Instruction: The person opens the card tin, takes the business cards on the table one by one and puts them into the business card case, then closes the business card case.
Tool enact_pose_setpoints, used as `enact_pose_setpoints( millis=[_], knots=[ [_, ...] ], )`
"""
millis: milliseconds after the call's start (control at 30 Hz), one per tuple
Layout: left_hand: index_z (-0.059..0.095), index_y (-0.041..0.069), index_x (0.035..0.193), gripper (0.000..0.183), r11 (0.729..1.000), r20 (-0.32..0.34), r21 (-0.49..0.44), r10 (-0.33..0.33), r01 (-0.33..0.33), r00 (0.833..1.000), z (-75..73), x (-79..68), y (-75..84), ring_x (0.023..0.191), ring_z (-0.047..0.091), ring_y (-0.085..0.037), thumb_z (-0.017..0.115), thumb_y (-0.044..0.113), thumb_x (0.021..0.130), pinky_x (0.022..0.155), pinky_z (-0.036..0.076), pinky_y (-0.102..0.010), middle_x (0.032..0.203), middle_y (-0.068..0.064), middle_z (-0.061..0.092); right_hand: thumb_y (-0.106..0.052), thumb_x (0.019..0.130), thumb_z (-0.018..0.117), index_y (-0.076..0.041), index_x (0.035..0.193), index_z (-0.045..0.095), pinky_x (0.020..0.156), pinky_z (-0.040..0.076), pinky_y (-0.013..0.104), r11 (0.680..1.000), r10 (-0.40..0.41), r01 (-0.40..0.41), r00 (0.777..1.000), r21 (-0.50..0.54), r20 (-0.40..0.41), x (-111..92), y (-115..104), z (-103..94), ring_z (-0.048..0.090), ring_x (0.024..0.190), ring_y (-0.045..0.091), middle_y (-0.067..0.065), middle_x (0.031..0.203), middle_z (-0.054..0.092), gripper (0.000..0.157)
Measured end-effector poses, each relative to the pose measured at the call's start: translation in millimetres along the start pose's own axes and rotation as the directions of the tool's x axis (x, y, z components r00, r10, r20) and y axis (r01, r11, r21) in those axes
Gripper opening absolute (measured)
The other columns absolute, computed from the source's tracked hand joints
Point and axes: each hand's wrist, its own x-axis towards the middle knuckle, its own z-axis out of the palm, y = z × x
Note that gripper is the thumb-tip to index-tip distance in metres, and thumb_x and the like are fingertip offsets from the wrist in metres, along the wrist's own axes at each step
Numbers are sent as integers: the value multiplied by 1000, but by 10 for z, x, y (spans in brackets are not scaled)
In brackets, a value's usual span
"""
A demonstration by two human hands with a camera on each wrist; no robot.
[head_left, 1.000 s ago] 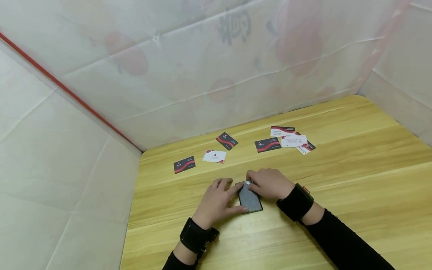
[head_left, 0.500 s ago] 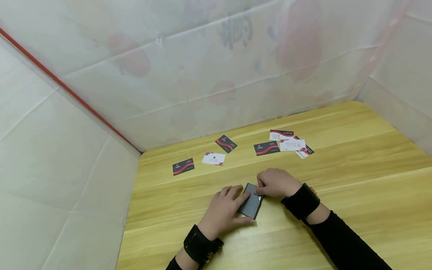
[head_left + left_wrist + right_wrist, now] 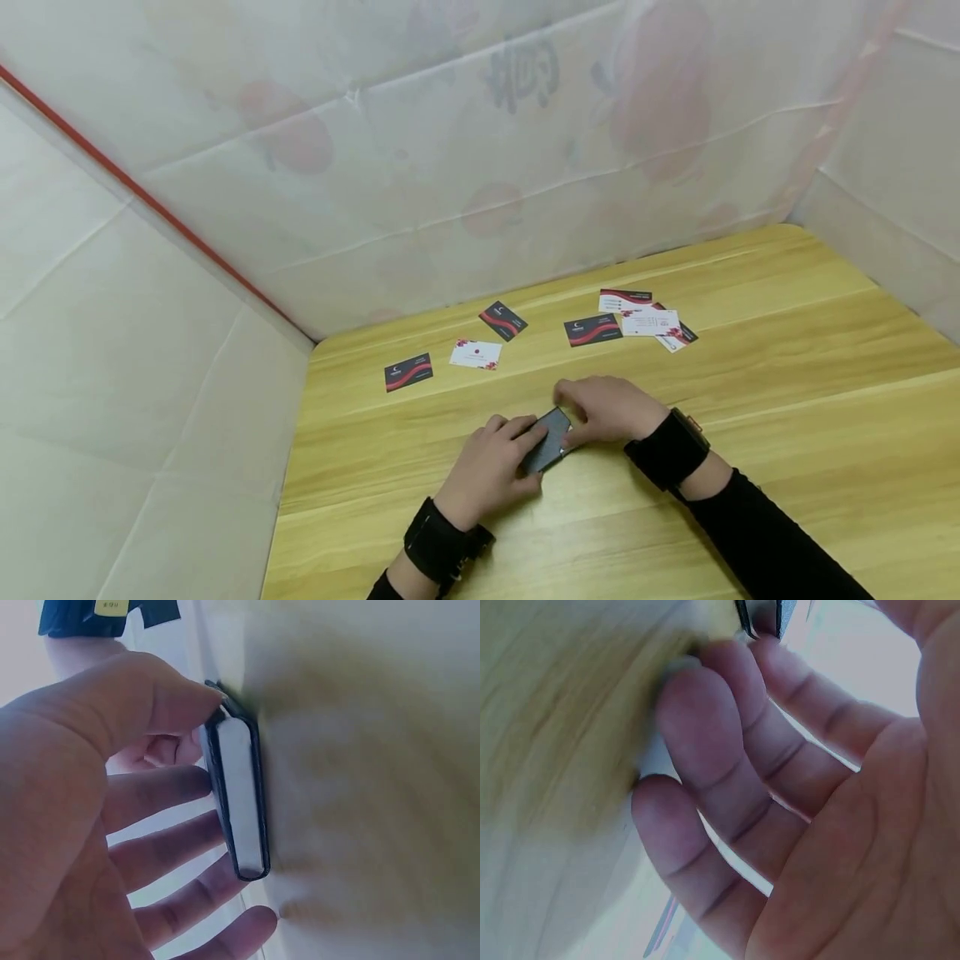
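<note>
Evidently the left hand [image 3: 487, 467] holds a flat, rectangular grey case with black edges [image 3: 549, 442], thumb on one side and fingers on the other, above the pale yellow wood-grain table [image 3: 787, 400] in front of the person. Its fingers hide part of the case's face in the head view; the left wrist view shows a narrow side with a pale surface inside a black rim, but what that surface is cannot be made out. At the opposite end, the right hand [image 3: 611, 408] has its thumb at the case's edge, beside a small white sliver, and its other fingers bent. Whether it pinches anything cannot be told: the right wrist view cuts off both thumb and case at the top. Farther back, a white card with red flowers [image 3: 648, 322] partly covers a black-and-white card with a red stripe [image 3: 684, 335]; the print is too small to read.
</note>
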Motion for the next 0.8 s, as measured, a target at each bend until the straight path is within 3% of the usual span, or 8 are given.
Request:
enact_pose_setpoints(
  millis=[67,133,267,400,800],
  knots=[
    [57,21,144,60,1000,-1,9,0,0,1000,7,-3,-13,105,57,-18,69,40,88,80,51,-29,144,-1,57,-40,73,87,-20,125,63,57,35,27,1000,-1,1,1000,11,4,13,1,22,45,62,9,-7,71,50,60],
    [57,21,143,59,1000,-4,14,4,-4,1000,21,1,-24,106,57,-19,69,39,88,80,51,-30,145,-1,56,-38,72,89,-21,128,63,58,36,28,1000,-11,11,1000,23,5,18,-2,35,45,64,10,-5,74,51,64],
    [56,21,144,61,1000,-7,4,2,-2,1000,44,18,-37,105,56,-19,70,47,90,79,50,-29,144,-1,56,-37,73,88,-21,115,67,59,37,26,999,-32,32,999,19,8,31,2,46,46,67,9,-5,79,52,50],
    [57,21,143,68,1000,-15,-2,8,-8,1000,55,48,-49,102,55,-17,71,56,87,79,49,-26,143,-1,58,-37,74,88,-21,112,65,58,36,26,999,-26,26,1000,21,10,35,13,42,46,66,9,-4,76,53,47],
    [63,20,137,59,999,-24,4,39,-39,999,1,42,-51,77,48,-10,76,46,86,60,34,-13,138,-2,63,-34,74,88,-20,103,61,60,38,28,997,19,-23,998,69,57,33,-98,18,48,66,11,-3,75,55,42]
  ],
)
